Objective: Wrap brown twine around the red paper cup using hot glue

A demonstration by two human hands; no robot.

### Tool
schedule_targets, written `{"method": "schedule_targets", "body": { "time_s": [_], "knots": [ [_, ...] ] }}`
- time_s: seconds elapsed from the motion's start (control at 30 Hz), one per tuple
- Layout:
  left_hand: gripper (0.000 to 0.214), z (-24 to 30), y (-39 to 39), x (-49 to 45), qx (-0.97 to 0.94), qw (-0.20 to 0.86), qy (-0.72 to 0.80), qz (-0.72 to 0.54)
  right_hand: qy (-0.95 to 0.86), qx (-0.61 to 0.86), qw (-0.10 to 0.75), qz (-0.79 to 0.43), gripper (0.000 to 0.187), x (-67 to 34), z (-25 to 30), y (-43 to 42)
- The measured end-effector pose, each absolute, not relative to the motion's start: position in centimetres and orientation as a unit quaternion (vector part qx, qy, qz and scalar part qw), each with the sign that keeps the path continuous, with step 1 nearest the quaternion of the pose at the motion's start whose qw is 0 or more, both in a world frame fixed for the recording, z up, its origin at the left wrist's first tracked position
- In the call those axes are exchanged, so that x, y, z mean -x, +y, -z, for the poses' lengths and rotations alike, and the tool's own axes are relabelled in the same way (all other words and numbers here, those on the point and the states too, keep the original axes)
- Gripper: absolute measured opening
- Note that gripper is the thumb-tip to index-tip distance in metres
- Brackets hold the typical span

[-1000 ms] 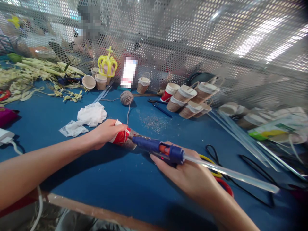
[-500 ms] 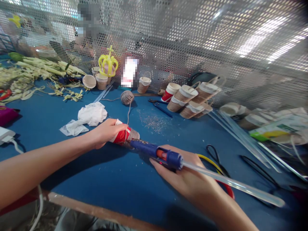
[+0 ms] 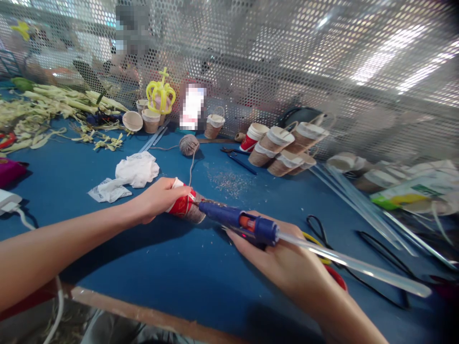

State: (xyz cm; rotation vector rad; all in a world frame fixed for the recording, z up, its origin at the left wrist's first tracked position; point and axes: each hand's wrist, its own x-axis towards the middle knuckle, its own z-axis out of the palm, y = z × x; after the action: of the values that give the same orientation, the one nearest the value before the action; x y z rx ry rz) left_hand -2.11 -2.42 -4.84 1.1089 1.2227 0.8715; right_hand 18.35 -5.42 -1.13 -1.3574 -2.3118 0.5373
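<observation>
My left hand (image 3: pixel 159 198) is wrapped round a red paper cup (image 3: pixel 184 204) lying on its side on the blue table (image 3: pixel 150 267); the cup's lower part is wound with grey-brown twine. My right hand (image 3: pixel 283 260) grips a blue glue gun (image 3: pixel 238 220) with a long clear glue stick (image 3: pixel 358 265) sticking out behind. The gun's nozzle touches the cup at the edge of the twine wrap. A strand of twine runs from the cup up to a twine ball (image 3: pixel 188 144).
Twine-wrapped cups (image 3: pixel 283 145) lie piled at the back, more cups and a yellow crown (image 3: pixel 160 94) further left. Crumpled white tissue (image 3: pixel 136 169), palm leaves (image 3: pixel 53 107), scissors (image 3: pixel 322 234), loose glue sticks (image 3: pixel 362 205) and a perforated metal screen (image 3: pixel 287 62) surround the spot.
The glue gun's nozzle shifted slightly along the cup's twine wrap and back; both hands stay where they were, the left still holding the cup.
</observation>
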Motion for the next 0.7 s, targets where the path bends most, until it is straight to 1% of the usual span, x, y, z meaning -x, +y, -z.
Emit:
{"method": "schedule_targets", "body": {
  "time_s": [0.07, 0.23, 0.4, 0.57, 0.7],
  "knots": [
    [0.023, 4.89, -2.43, 2.13, -0.476, 0.595, 0.526, -0.377, -0.831, 0.482, 0.205, -0.186, 0.012, -18.43, 1.16, -5.40],
    [0.021, 5.07, -2.48, 2.25, -0.492, 0.632, 0.469, -0.372, -0.841, 0.471, 0.195, -0.182, 0.016, -18.59, 1.13, -5.31],
    [0.025, 5.14, -2.53, 2.28, -0.510, 0.584, 0.507, -0.376, -0.829, 0.491, 0.203, -0.175, 0.015, -18.59, 0.95, -5.18],
    [0.023, 5.08, -2.57, 2.19, -0.508, 0.613, 0.482, -0.366, -0.841, 0.467, 0.199, -0.184, 0.014, -18.51, 0.72, -5.23],
    [0.023, 5.02, -2.68, 2.14, -0.517, 0.576, 0.509, -0.375, -0.841, 0.486, 0.191, -0.143, 0.020, -18.38, 0.41, -4.92]
  ]
}}
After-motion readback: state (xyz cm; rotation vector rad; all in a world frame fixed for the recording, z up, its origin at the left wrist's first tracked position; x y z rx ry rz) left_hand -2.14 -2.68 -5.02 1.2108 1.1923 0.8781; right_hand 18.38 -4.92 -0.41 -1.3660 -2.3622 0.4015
